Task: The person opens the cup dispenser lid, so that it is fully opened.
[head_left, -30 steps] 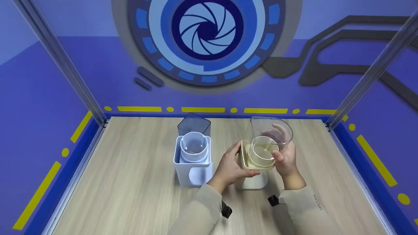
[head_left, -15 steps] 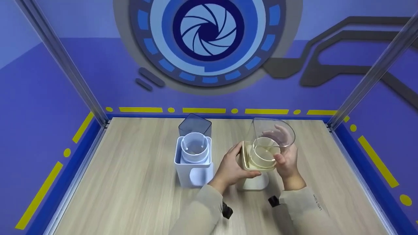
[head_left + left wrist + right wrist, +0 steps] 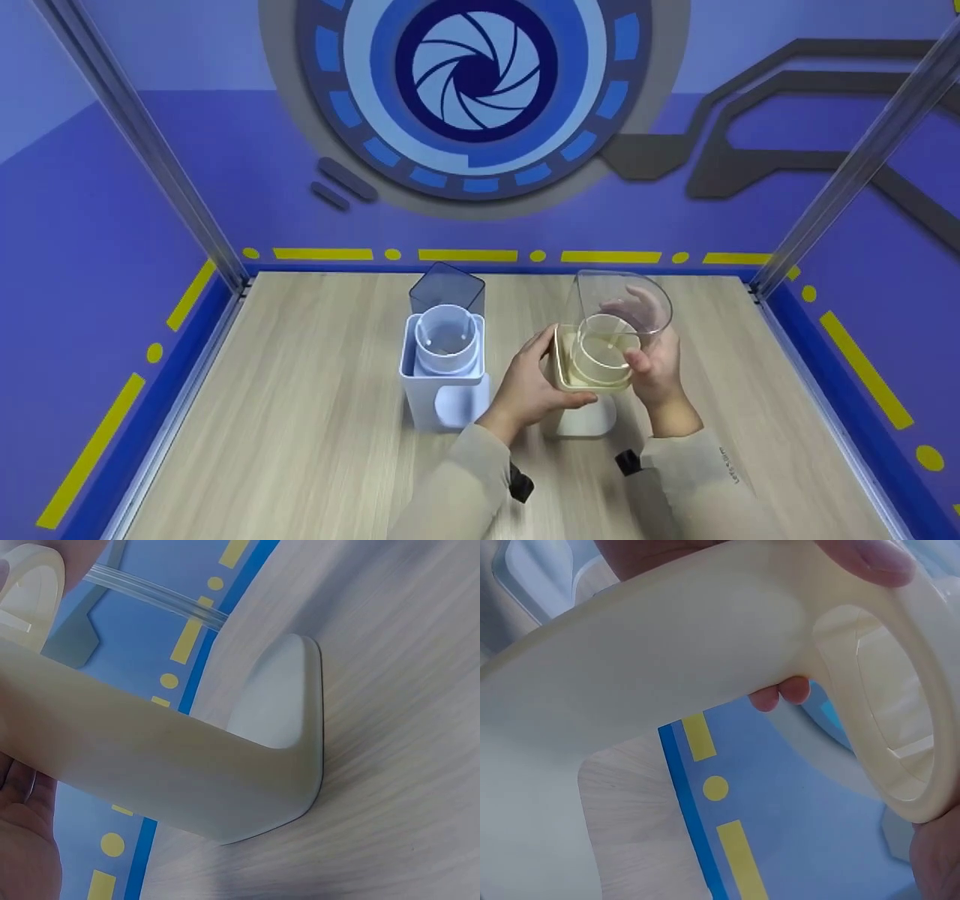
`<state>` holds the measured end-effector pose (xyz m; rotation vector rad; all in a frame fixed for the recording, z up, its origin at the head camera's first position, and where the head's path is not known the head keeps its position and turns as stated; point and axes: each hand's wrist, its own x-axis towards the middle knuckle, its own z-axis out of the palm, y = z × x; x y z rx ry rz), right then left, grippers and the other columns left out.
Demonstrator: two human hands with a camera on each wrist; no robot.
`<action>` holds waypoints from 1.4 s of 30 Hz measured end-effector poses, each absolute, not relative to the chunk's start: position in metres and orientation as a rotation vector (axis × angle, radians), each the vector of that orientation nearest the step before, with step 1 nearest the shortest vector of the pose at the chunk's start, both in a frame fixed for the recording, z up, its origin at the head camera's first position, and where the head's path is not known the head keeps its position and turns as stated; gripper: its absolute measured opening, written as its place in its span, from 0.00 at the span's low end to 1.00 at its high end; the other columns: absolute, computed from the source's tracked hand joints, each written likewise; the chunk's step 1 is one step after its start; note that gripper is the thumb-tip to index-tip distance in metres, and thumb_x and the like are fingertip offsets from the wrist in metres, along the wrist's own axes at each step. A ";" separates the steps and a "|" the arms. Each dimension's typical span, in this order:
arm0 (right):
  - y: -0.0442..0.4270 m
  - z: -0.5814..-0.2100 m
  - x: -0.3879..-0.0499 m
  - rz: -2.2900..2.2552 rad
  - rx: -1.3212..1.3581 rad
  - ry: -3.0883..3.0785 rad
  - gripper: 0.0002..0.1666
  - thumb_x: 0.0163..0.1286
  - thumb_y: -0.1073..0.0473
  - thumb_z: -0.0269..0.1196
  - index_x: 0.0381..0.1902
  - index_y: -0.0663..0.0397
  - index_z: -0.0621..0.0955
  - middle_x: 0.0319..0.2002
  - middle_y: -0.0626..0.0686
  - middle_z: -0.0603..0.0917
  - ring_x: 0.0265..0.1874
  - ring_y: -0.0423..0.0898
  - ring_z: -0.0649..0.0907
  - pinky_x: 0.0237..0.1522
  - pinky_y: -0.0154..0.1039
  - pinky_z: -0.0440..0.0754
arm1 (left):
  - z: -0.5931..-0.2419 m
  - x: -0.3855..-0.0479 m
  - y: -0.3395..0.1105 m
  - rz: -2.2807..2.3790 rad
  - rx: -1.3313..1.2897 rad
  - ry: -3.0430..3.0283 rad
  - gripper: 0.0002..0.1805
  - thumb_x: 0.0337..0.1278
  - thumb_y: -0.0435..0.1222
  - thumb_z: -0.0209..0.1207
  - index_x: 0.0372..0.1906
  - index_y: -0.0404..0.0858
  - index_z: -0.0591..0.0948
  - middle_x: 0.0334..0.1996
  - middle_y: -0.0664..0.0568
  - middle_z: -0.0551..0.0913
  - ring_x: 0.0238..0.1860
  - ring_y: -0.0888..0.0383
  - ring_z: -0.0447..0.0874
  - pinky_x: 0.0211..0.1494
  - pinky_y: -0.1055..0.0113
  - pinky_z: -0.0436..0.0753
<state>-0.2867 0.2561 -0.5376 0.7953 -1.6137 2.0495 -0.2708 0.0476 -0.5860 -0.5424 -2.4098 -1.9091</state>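
A cream plastic stand (image 3: pixel 587 412) with a flat foot, a square top and an upright round collar (image 3: pixel 604 360) rests on the table. Behind and over the collar rises a clear plastic container (image 3: pixel 600 289), one side flat and the other rounded. My left hand (image 3: pixel 529 382) grips the stand's upper body from the left, thumb along its front. With the right hand (image 3: pixel 658 360) I hold the clear container's right side. Those fingers show through it, and the thumb lies by the collar. In the right wrist view, a round opening (image 3: pixel 885 701) shows under the stand's top.
To the left stands a similar pale blue-white stand (image 3: pixel 424 401) with a round collar and a dark transparent container (image 3: pixel 448 285) behind it. The wooden tabletop (image 3: pixel 300 420) is bounded by blue panels (image 3: pixel 217 165) and metal corner posts.
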 end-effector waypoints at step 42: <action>0.254 -0.535 -0.288 2.090 0.823 -1.565 0.51 0.62 0.40 0.84 0.76 0.56 0.77 0.57 0.58 0.93 0.57 0.49 0.94 0.67 0.37 0.89 | -0.584 -0.268 0.047 -1.897 -0.484 -2.464 0.73 0.33 0.49 0.94 0.90 0.42 0.66 0.85 0.46 0.74 0.87 0.46 0.70 0.92 0.48 0.69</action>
